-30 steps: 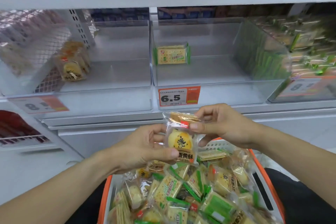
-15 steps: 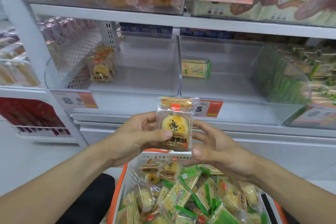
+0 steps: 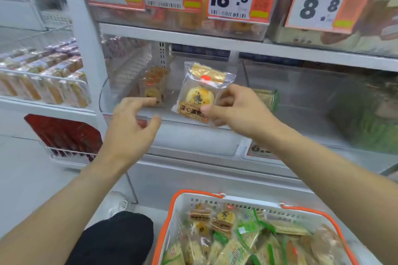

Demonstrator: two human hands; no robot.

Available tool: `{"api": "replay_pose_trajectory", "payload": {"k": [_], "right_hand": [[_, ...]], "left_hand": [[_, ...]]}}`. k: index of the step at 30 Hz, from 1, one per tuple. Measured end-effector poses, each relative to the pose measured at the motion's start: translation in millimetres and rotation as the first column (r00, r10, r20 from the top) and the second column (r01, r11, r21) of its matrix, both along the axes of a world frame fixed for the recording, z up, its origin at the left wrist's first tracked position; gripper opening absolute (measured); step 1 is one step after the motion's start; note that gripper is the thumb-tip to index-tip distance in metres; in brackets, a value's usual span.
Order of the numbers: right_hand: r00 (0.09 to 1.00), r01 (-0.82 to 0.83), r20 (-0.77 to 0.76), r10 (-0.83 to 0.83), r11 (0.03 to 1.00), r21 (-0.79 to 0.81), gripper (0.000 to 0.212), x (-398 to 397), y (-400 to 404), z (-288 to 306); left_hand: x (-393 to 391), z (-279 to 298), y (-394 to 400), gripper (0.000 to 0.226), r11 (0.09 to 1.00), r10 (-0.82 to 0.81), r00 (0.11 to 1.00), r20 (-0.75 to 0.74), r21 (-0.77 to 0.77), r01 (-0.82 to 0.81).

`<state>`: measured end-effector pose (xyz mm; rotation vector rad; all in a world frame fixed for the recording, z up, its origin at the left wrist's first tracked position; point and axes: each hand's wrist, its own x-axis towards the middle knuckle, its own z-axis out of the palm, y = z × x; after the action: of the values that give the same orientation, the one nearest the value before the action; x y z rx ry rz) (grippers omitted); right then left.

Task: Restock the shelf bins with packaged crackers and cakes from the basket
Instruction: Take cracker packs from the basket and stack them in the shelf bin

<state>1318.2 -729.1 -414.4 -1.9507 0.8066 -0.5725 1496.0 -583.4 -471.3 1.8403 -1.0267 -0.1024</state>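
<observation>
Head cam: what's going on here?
A person is restocking a shelf from an orange-rimmed basket of wrapped snacks. The right hand pinches a packaged cake and holds it up at the clear left bin, where a few matching cakes sit. The left hand is beside it, fingers loosely curled, holding nothing. The cake is not in the bin yet.

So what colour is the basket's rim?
Orange, on a white basket; head view shows it best.
</observation>
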Motion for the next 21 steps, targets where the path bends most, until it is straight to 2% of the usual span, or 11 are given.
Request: {"api": "replay_pose_trajectory", "payload": {"k": [2, 4, 7, 10, 15, 17, 19, 21], "right_hand": [[0.999, 0.006, -0.047, -0.001, 0.993, 0.118, 0.036, 47, -22, -4], [0.995, 0.015, -0.104, 0.004, 0.982, 0.187, 0.035, 93, -40, -16], [0.958, 0.009, -0.288, 0.020, 0.995, 0.100, 0.037, 153, -54, -41], [0.908, -0.018, -0.419, 0.021, 1.000, 0.010, 0.024, 197, -60, -62], [0.923, 0.149, -0.348, -0.164, 0.986, -0.071, 0.035, 235, -66, -84], [0.940, 0.155, -0.306, -0.151, 0.988, -0.012, 0.035, 235, -69, -86], [0.953, 0.132, -0.280, -0.115, 0.990, 0.041, 0.036, 224, -65, -79], [0.952, 0.067, -0.296, -0.081, 0.996, -0.057, 0.036, 202, -56, -59]], "left_hand": [[20, -7, 0, 0.040, 0.987, 0.071, 0.993, 0.093, 0.139, -0.084], [27, -16, -1, 0.045, 0.964, 0.093, 0.969, 0.228, 0.223, -0.145], [28, -23, -1, 0.044, 0.960, 0.073, 0.946, 0.315, 0.234, -0.152], [30, -23, -3, 0.044, 0.957, 0.075, 0.931, 0.357, 0.237, -0.168], [27, -23, -6, 0.044, 0.926, -0.006, 0.912, 0.411, 0.347, -0.150], [28, -22, -5, 0.045, 0.922, -0.034, 0.912, 0.409, 0.365, -0.130], [29, -20, -5, 0.043, 0.935, -0.026, 0.926, 0.376, 0.338, -0.111], [28, -16, -4, 0.036, 0.975, 0.011, 0.941, 0.339, 0.207, -0.086]]}}
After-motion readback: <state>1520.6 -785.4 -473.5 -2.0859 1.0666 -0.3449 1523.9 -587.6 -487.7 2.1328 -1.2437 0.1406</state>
